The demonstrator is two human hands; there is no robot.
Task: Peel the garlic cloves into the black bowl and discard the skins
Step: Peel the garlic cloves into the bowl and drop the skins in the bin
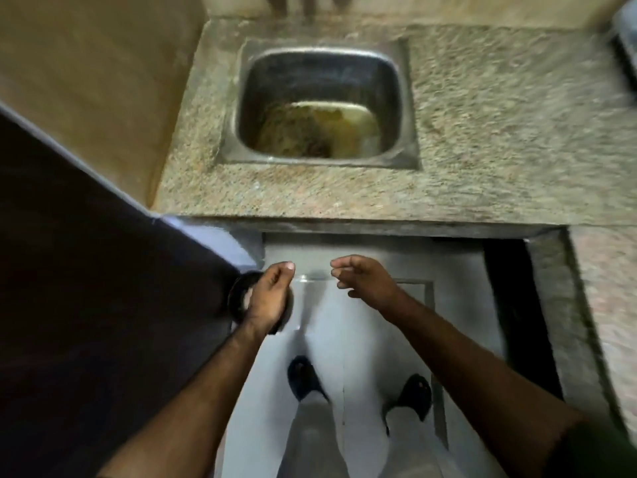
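Note:
The black bowl (238, 300) is low at the left, below counter height, with something pale showing inside it. My left hand (270, 293) lies across its top with fingers curled and seems to grip it by the rim; the hand hides most of the bowl. My right hand (365, 279) hovers a short way to the right, fingers loosely curled, with nothing visible in it. The two hands are apart. No garlic skins can be made out in the blur.
A steel sink (320, 108) with murky water and debris is set in the speckled stone counter (482, 150) ahead. A dark door or panel (86, 270) fills the left. Pale floor and my two feet are below; a dark gap runs along the right.

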